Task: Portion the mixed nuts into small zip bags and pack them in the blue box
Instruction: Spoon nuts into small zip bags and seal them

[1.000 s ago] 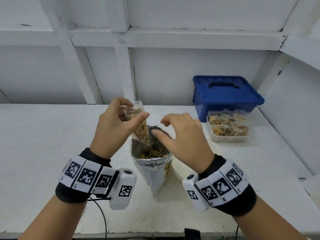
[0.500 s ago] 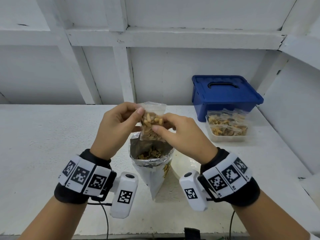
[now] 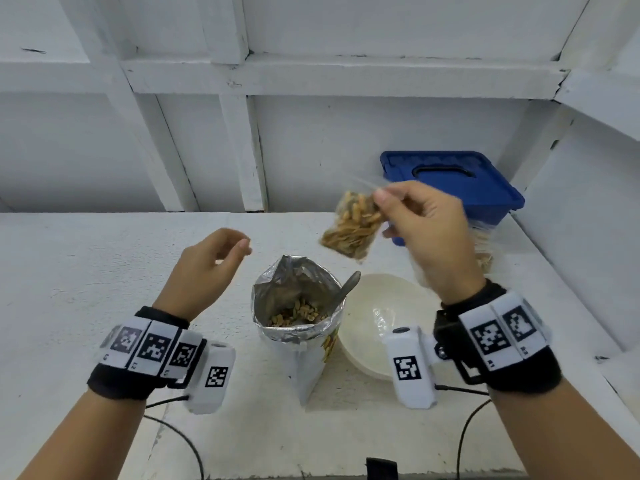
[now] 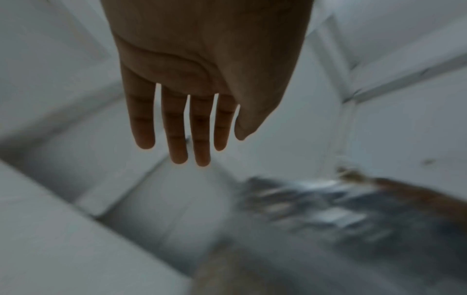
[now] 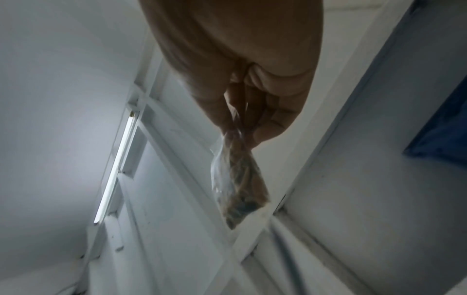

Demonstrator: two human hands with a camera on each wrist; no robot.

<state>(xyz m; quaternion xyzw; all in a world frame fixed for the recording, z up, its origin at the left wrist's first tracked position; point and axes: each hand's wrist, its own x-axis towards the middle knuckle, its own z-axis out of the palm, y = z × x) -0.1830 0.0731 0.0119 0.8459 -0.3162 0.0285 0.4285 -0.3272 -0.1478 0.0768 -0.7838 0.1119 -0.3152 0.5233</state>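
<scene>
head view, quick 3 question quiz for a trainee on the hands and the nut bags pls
1. True or false: the left hand is holding the small zip bag.
2. Multiple choice: the spoon stands in A) the white bowl B) the foil nut bag C) the blue box.
3. Fill in: the blue box's lid is ____.

Key:
1. False; the right hand pinches it by the top, and the left hand holds nothing.
2. B.
3. On (closed).
</scene>
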